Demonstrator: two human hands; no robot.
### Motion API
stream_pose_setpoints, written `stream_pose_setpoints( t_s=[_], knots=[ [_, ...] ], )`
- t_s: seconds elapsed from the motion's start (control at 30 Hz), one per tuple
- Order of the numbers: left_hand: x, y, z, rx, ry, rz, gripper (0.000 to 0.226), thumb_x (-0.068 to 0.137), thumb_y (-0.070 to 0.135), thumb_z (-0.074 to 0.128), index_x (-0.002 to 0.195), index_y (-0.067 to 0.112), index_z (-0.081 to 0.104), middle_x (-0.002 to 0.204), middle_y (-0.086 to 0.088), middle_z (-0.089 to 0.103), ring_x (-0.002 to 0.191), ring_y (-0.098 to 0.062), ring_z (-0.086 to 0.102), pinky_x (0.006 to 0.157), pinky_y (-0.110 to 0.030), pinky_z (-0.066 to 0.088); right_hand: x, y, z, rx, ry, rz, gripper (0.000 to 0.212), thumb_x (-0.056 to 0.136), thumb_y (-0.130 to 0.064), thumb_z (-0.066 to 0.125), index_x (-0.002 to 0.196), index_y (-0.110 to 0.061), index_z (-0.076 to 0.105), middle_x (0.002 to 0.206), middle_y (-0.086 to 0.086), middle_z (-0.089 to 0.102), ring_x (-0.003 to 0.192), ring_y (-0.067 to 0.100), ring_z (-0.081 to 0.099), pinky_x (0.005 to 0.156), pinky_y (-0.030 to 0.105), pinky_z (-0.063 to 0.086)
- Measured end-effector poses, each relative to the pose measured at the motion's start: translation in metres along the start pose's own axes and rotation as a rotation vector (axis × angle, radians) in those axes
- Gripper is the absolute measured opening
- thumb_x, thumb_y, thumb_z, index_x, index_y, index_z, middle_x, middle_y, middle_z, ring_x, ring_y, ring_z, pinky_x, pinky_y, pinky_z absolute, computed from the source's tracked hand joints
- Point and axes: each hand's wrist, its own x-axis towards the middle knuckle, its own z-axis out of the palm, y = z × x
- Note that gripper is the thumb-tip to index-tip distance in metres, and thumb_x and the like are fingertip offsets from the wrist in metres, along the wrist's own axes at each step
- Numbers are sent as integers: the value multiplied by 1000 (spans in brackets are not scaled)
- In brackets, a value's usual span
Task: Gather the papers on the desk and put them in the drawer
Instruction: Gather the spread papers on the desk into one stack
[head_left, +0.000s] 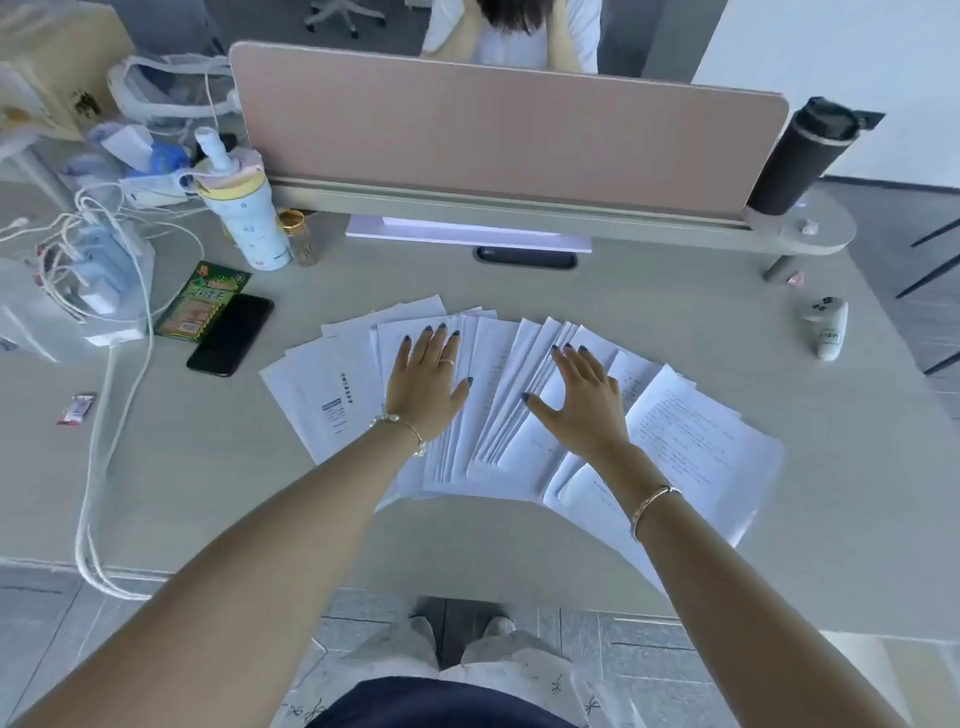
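Observation:
Several white printed papers (696, 431) lie fanned out across the middle of the grey desk (649, 561). My left hand (426, 379) rests flat on the left part of the fan, fingers spread. My right hand (582, 400) lies flat on the right part, fingers apart as well. Neither hand grips a sheet. Both wrists carry gold bracelets. No drawer is in view.
A black phone (231, 335) and a green packet (200, 301) lie left of the papers. Cables, a power strip (98, 270) and a decorated bottle (249, 223) crowd the far left. A pink divider (498, 135), a black flask (800, 156) and a small white device (828, 327) stand behind and right.

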Motion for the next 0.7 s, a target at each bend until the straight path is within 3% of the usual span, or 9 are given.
stream_pose_setpoints(
  t_s=[0.2, 0.4, 0.53, 0.7],
  knots=[
    [-11, -19, 22, -22, -16, -106, 61, 94, 35, 37, 146, 8, 19, 158, -10, 19, 147, -26, 11, 120, -41, 3, -1, 7, 29, -20, -45, 51, 74, 89, -52, 46, 148, -16, 20, 158, 5, 20, 148, 21, 8, 115, 40, 14],
    [-29, -69, 47, -53, 59, -321, 65, 92, 39, 42, 146, 9, 22, 158, -10, 16, 147, -29, 6, 120, -45, 4, -10, 42, 53, -5, 2, 273, 78, 86, -55, 50, 149, -25, 15, 160, 8, 11, 148, 25, 2, 114, 46, 17],
    [-44, -96, 68, -84, -38, -479, 73, 91, 48, 37, 149, 12, 9, 160, -12, 1, 148, -29, -2, 119, -46, 3, -20, 69, 69, -30, -47, 446, 83, 81, -63, 49, 149, -33, 10, 160, 13, 5, 147, 34, -1, 113, 51, 16],
    [-45, -94, 88, -134, -189, -526, 79, 91, 55, 31, 148, 10, 1, 160, -12, -2, 148, -27, -2, 120, -43, 6, -19, 79, 87, -28, -147, 547, 93, 79, -69, 46, 150, -24, 5, 160, 15, 2, 147, 33, -4, 114, 49, 15]
  ],
)
